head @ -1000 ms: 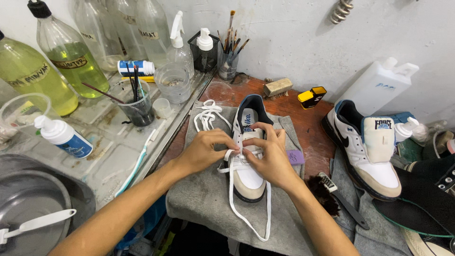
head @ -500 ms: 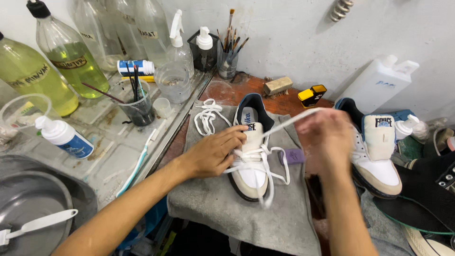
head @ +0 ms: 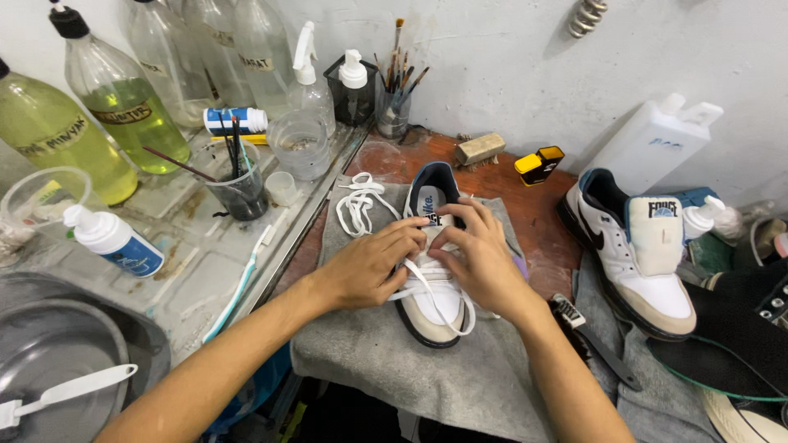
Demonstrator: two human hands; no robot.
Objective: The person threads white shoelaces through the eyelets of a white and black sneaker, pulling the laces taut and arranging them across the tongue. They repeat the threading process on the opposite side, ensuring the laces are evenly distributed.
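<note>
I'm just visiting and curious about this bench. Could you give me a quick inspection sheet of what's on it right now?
Surface: grey towel over a reddish bench top.
Job's things: white sneaker on the towel, white lace looped across it.
Clutter: second sneaker, spare lace, brushes in a cup, glass bottles, white jug.
Grippers: left hand and right hand both on the sneaker's lacing.
Cables: nothing seen.
Surroundings: white wall, metal basin.

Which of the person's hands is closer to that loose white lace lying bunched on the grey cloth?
Left. The left hand rests on the sneaker just below-right of the bunched lace. The right hand sits on the sneaker's far side, farther from it.
</note>
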